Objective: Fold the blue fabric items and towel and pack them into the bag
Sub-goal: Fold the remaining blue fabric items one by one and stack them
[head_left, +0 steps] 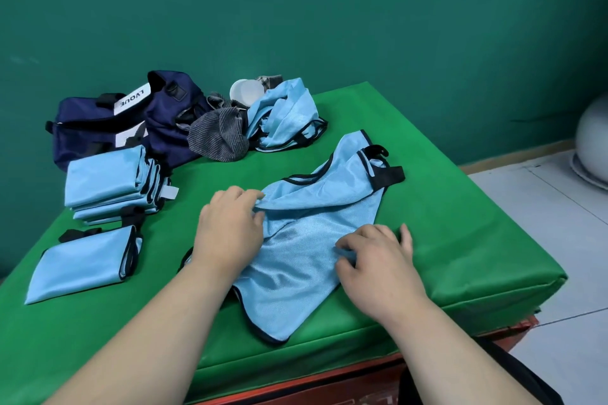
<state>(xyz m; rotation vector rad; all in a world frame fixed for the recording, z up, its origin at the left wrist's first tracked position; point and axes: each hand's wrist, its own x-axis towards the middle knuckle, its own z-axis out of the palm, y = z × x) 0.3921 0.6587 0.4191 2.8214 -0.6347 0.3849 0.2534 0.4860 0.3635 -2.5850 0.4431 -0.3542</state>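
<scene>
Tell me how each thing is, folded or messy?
Vest, half spread, not folded.
Left hand, pinches vest.
Right hand, pinches vest.
Stack, folded, neat.
Lone piece, folded flat.
Heap, crumpled, unfolded.
Towel, crumpled.
Bag, slumped; open or zipped unclear.
Cup, seems tipped over.

Green padded tabletop [444, 223], white cup [246, 92] at its back edge, teal wall [329, 10], pale tiled floor [559, 256]
</scene>
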